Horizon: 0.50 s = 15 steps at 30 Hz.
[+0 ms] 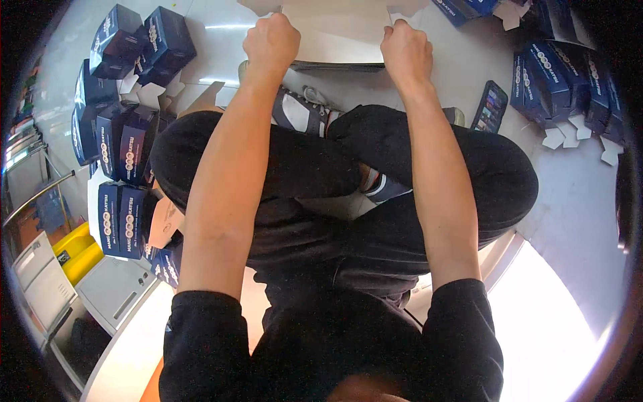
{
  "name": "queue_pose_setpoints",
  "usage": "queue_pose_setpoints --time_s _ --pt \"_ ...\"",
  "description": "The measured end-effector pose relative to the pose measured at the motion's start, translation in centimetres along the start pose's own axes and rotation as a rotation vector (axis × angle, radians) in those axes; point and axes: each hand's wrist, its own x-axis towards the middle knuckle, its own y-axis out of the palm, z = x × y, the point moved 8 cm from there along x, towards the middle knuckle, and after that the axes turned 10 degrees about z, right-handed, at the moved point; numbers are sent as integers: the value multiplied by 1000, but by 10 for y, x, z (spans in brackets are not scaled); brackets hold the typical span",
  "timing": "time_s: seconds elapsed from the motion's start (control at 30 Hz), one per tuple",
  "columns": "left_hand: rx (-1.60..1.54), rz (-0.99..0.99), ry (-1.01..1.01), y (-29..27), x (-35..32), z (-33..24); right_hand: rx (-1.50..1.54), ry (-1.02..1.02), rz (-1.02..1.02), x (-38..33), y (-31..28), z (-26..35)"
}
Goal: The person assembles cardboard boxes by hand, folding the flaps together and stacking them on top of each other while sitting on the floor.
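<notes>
Head view: pale floor (569, 184), navy boxes (110, 142), carton (340, 33).

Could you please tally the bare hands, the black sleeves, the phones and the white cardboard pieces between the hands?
Hands: 2 (left hand, right hand)
Black sleeves: 2
Phone: 1
White cardboard piece: 1
Total: 6

Black trousers (301, 161): creased matt cloth. Ahead of trousers: pale sheet (340, 37), apparently paperboard, smooth, faint sheen. Left of trousers: navy boxes (110, 221), coated paperboard by look, smooth, semi-gloss; pale flaps (151, 94) uncoated-looking, matt. Right of trousers and ahead: phone (492, 104), glossy glass-like screen. Floor (218, 57) around trousers: smooth, glossy, light streaks reflected. Farther left of trousers: yellow object (84, 262), smooth, plastic-looking; pale case (107, 288), smooth, plastic or painted metal, cannot tell which.
</notes>
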Motion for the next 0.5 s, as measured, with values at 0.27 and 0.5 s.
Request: queue_pose_setpoints --time_s 0.27,0.5 --pt "14 -85 -74 2 12 -1 -5 -33 -108 5 -3 4" --pt "54 -87 23 16 14 -1 -33 27 -39 14 16 -2"
